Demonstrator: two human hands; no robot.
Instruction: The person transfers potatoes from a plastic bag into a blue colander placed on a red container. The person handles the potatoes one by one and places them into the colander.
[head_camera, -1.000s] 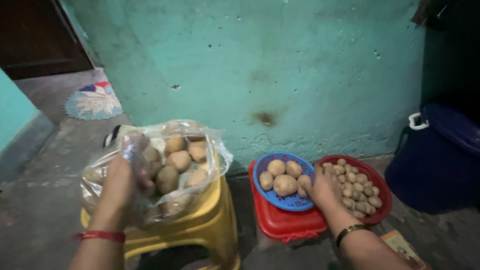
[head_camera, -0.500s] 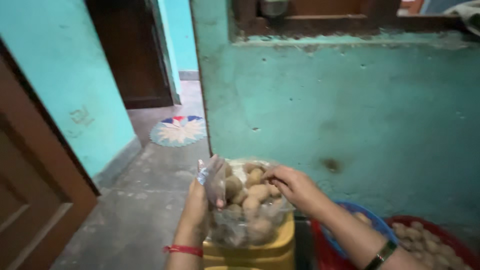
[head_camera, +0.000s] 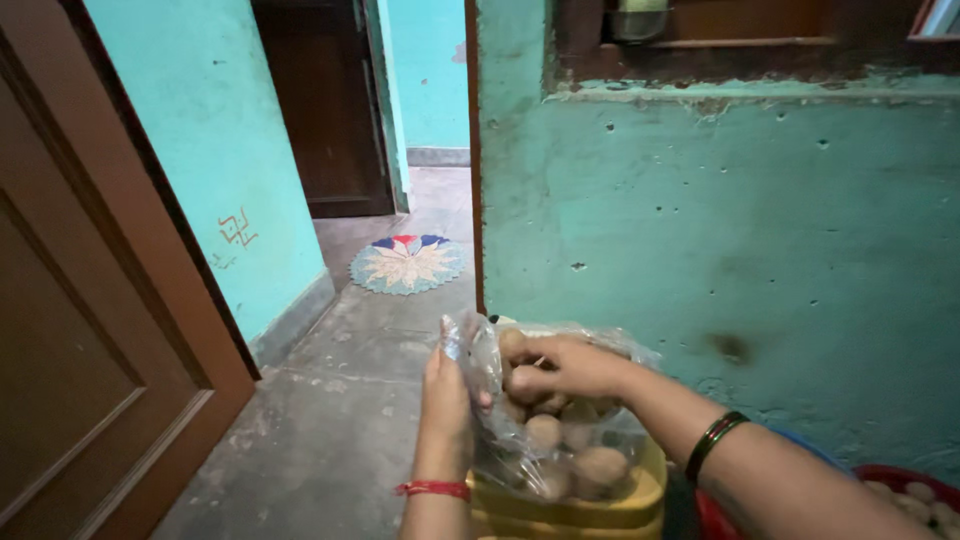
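A person's left hand (head_camera: 447, 385) pinched the raised edge of a clear plastic bag (head_camera: 560, 420) of potatoes, its grip closed on the film near the bag's mouth, while the right hand (head_camera: 560, 365) reached inside with fingers curled around a potato (head_camera: 522, 383) at the top of the heap. The bag sat on a yellow stool (head_camera: 600, 500) against a worn turquoise wall (head_camera: 760, 220), with more potatoes (head_camera: 575, 440) showing through the plastic below. At the lower right corner the rim of a red basket (head_camera: 900, 478) of small potatoes was just in view. A patterned round mat (head_camera: 408, 264) lay on the concrete floor (head_camera: 340, 420) in the passage beyond, and a brown door (head_camera: 90, 300) stood at the left.

To lift a potato out cleanly, the left hand would do well to hold the bag's mouth up and wide so the film does not drag on the knuckles, and the right should take one potato with a full, firm grasp and draw it straight up, since the bag, judging by its slump, could tip off the stool.
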